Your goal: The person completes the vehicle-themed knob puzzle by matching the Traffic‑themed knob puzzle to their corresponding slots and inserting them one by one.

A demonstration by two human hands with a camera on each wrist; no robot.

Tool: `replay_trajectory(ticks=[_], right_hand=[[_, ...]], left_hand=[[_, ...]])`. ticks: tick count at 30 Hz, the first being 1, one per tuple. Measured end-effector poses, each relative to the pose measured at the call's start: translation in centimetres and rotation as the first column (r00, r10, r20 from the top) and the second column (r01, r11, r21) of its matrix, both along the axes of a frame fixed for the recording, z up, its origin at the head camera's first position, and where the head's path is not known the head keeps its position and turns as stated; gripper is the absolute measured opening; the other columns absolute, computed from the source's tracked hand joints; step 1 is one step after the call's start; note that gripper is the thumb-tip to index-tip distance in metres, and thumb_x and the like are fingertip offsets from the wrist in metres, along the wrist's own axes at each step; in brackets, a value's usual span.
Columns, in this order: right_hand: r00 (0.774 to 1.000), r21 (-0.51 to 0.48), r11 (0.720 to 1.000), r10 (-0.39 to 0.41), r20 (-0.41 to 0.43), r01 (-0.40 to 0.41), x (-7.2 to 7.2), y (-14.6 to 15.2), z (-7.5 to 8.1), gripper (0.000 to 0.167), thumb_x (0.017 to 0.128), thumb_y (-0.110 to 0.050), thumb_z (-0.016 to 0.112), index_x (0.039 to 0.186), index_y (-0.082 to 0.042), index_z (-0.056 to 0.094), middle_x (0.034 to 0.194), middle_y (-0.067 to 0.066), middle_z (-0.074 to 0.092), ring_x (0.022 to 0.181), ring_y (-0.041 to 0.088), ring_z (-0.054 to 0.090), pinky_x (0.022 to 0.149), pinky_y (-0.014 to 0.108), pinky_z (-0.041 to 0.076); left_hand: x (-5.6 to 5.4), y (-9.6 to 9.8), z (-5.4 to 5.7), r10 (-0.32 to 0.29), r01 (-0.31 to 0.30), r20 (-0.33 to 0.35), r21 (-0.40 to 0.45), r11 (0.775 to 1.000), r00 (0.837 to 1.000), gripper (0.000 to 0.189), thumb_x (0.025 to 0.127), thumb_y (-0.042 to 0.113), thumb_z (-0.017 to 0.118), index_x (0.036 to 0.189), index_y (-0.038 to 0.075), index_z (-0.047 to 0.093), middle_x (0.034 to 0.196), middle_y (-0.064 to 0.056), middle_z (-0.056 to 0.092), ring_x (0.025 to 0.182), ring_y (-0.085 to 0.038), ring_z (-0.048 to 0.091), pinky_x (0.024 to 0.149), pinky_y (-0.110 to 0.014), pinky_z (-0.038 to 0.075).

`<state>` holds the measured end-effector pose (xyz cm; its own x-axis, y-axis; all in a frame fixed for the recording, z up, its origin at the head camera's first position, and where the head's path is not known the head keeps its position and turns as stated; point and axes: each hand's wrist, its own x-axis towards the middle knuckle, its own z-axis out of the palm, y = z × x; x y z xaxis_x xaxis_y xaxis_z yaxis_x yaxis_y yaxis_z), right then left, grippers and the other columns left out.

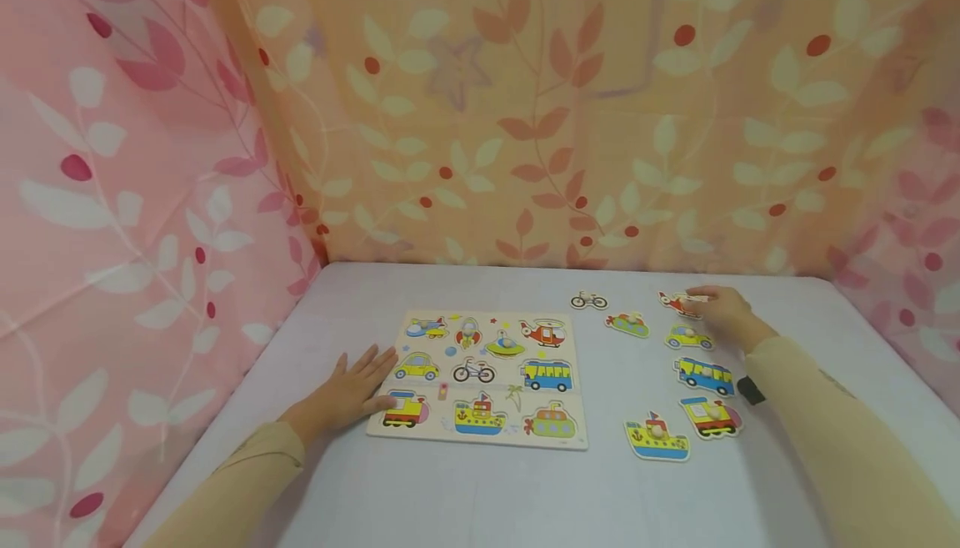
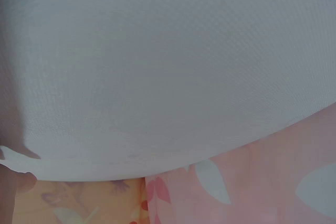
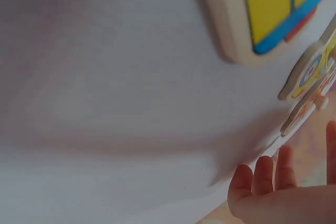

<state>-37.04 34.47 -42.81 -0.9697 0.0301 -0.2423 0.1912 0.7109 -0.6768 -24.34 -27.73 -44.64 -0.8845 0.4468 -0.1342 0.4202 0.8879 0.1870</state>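
A wooden puzzle board (image 1: pixel 442 387) with vehicle pictures lies on the table. My left hand (image 1: pixel 347 387) rests at its left edge, fingers spread; only a fingertip bit (image 2: pixel 21 182) shows in the left wrist view. Plane (image 1: pixel 425 329), rocket (image 1: pixel 468 334) and flying saucer (image 1: pixel 506 345) pieces with knobs sit in the board. At the far right, my right hand (image 1: pixel 723 312) reaches beside the helicopter piece (image 1: pixel 678 304). In the right wrist view its loosely bent fingers (image 3: pixel 286 169) appear apart from that piece, which lies flat on the table.
Loose knobbed pieces lie right of the board: bicycle (image 1: pixel 588 301), submarine (image 1: pixel 628 325), car (image 1: pixel 688 337), bus (image 1: pixel 705 376), train (image 1: pixel 711 419) and ship (image 1: pixel 657 439). A black object (image 1: pixel 751 390) shows by the right forearm. Floral curtains (image 1: pixel 480 114) stand behind and beside the table.
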Motion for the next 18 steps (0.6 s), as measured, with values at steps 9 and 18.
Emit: replay_trajectory(ticks=[9, 18], right_hand=[[0.986, -0.035, 0.999, 0.038, 0.160, -0.033, -2.4, 1.7, -0.4, 0.081, 0.091, -0.048, 0.062, 0.148, 0.000, 0.031, 0.150, 0.035, 0.018, 0.133, 0.053, 0.018, 0.106, 0.067, 0.017], [0.976, -0.021, 1.000, 0.008, 0.220, -0.003, -2.9, 1.5, 0.0, 0.078, 0.092, -0.051, 0.058, 0.147, 0.000, 0.034, 0.148, 0.034, 0.022, 0.131, 0.052, 0.021, 0.104, 0.067, 0.021]], left_hand=[[-0.1, 0.0, 0.0, 0.006, -0.006, 0.001, -0.016, 1.000, 1.000, 0.085, 0.095, 0.061, 0.045, 0.154, 0.006, 0.022, 0.161, -0.012, 0.017, 0.147, -0.039, 0.006, 0.108, -0.070, 0.000], [-0.2, 0.2, 0.4, 0.009, -0.009, 0.015, -0.029, 1.000, 1.000, 0.085, 0.095, 0.061, 0.045, 0.154, 0.005, 0.021, 0.161, -0.013, 0.017, 0.146, -0.039, 0.006, 0.108, -0.070, 0.000]])
